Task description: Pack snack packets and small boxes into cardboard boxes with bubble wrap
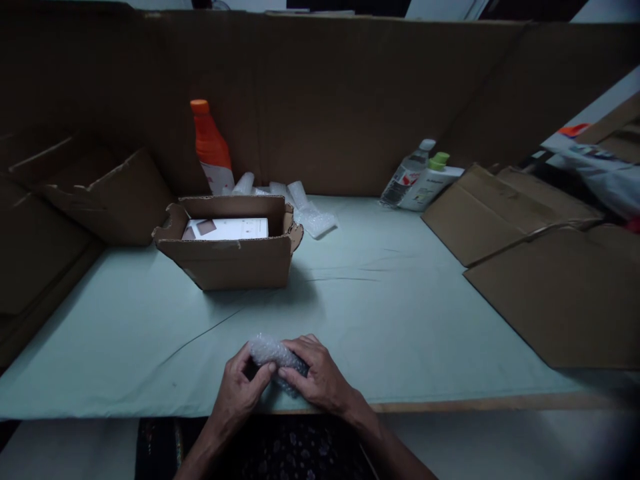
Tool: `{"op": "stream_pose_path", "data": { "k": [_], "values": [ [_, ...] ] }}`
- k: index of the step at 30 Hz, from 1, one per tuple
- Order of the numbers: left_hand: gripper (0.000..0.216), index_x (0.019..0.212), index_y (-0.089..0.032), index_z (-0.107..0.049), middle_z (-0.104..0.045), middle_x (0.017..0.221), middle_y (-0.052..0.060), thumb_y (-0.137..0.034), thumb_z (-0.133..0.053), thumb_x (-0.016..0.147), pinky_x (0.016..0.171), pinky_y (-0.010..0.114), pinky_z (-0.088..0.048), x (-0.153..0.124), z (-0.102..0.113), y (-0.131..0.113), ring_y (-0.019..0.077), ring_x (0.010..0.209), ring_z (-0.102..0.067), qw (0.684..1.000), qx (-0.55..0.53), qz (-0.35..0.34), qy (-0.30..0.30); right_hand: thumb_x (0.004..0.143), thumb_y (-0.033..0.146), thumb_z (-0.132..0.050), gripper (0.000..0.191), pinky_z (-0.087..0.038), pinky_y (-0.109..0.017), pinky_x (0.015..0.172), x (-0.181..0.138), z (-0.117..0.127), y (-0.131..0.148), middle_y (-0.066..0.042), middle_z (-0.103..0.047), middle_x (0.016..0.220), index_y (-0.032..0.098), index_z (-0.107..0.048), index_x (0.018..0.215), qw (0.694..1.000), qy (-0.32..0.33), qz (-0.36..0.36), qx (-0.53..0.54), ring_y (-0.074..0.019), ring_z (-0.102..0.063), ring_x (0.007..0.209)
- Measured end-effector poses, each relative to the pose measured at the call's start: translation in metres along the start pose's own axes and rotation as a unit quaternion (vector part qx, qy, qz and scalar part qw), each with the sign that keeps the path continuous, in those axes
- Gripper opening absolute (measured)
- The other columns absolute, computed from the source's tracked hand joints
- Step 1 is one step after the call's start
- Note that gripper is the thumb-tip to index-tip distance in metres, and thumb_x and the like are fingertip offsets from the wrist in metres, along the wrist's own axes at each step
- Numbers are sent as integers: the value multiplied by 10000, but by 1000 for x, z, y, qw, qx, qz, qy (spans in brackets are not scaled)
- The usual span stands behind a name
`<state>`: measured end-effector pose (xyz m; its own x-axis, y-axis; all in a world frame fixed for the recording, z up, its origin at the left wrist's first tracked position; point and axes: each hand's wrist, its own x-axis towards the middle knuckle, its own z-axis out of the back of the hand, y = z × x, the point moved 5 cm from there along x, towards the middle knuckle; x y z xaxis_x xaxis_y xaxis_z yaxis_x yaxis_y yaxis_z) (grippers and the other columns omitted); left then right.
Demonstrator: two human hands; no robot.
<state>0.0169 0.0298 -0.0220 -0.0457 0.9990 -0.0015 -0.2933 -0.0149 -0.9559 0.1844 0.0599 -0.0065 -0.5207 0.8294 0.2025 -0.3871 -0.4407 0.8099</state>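
Close to the table's front edge, my left hand (246,381) and my right hand (318,375) both grip a piece of bubble wrap (270,348). It is rolled or folded, and something dark shows within it near my right fingers; I cannot tell what that is. Both thumbs press on the near side and almost meet. Beyond my hands stands an open cardboard box (245,263) with a white printed box (235,229) inside it. Several more pieces of bubble wrap (316,221) lie behind that cardboard box.
An orange bottle (212,150) stands by the cardboard back wall (350,100). At the back right lean a clear bottle (407,175) and a white container with a green cap (430,187). Cardboard pieces (550,280) flank the right; another open carton (115,200) is at left.
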Motion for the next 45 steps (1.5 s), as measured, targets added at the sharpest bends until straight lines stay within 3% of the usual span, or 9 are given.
{"op": "stream_pose_path", "data": {
  "k": [11,16,19,22,26,29,31,38,45],
  "values": [
    [216,879,-174,-692,-711,776,16,-381,-633,863,644,250,-531,6,5,-21,171,702,-648,998,40,-17,55,827,265,-682,275,-490,-363,856,10,19,10,-76,-741,988,169,-695,1085,995,68,-52,41,-214,-643,896],
    [363,1262,-227,-567,-703,1054,36,-306,-602,910,804,252,-553,22,44,-76,159,906,-664,973,119,-195,-39,851,182,-620,235,-520,-304,786,41,94,37,-56,-718,992,206,-652,1083,1000,-22,3,16,-192,-664,894],
    [336,1238,-230,-575,-662,1097,45,-195,-612,906,861,255,-530,40,70,-111,153,966,-637,938,199,-256,-118,858,216,-669,232,-530,-289,775,76,148,67,-43,-702,1003,236,-624,1085,992,-111,64,4,-189,-668,897],
    [349,1238,-218,-574,-642,1121,60,-140,-612,901,933,293,-509,61,85,-143,170,1026,-628,906,255,-292,-172,848,251,-702,205,-520,-290,803,123,175,91,-34,-693,1022,235,-624,1037,982,-130,136,-1,-187,-657,913],
    [439,1307,-189,-534,-645,1203,103,-188,-644,882,1003,373,-498,95,88,-176,233,1127,-621,875,299,-336,-180,822,105,-587,175,-484,-272,783,188,164,94,-24,-672,973,185,-615,976,982,0,185,-42,-167,-625,889],
    [534,1379,-173,-474,-639,1277,126,-242,-639,876,1008,407,-506,127,79,-189,267,1167,-623,871,323,-352,-111,766,38,-518,248,-447,-236,711,217,152,85,-6,-636,893,158,-600,967,975,96,189,-68,-137,-581,800],
    [524,1376,-186,-480,-660,1271,101,-278,-627,881,977,377,-527,146,74,-196,255,1144,-644,884,314,-340,-63,776,46,-514,237,-431,-232,711,228,153,86,-3,-624,889,155,-585,974,971,94,208,-71,-131,-561,793],
    [475,1303,-280,-576,-718,1128,-7,-391,-658,849,825,258,-550,171,84,-211,189,955,-691,914,260,-284,-125,811,67,-497,267,-411,-249,767,245,163,87,-15,-628,994,168,-540,1055,962,53,255,-84,-143,-550,869],
    [310,991,-253,-732,-749,810,-5,-429,-565,798,448,216,-460,186,67,-193,167,586,-659,944,290,-147,62,813,125,-536,119,-312,-277,663,225,145,64,13,-566,735,182,-566,912,925,221,161,-265,-150,-460,686]
  ]
}}
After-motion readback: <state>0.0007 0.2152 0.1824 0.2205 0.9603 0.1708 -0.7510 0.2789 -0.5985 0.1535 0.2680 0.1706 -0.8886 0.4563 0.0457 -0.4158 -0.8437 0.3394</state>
